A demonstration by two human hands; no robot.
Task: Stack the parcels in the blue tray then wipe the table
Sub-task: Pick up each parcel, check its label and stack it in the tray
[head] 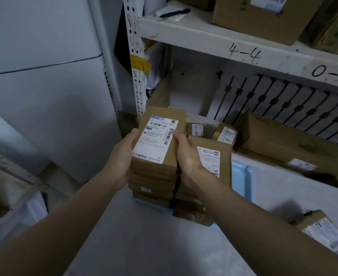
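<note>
On top of the left pile in the blue tray is a brown labelled parcel. The left hand and right hand grip its two long sides. Another parcel lies apart on the white counter.

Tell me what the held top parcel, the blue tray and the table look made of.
The top parcel looks like matte brown cardboard, creased at the edges, with a white paper label. The blue tray is probably moulded plastic: smooth, pale, with a rounded rib. The table has a smooth white top with faint sheen; laminate or painted board, unclear which.
</note>
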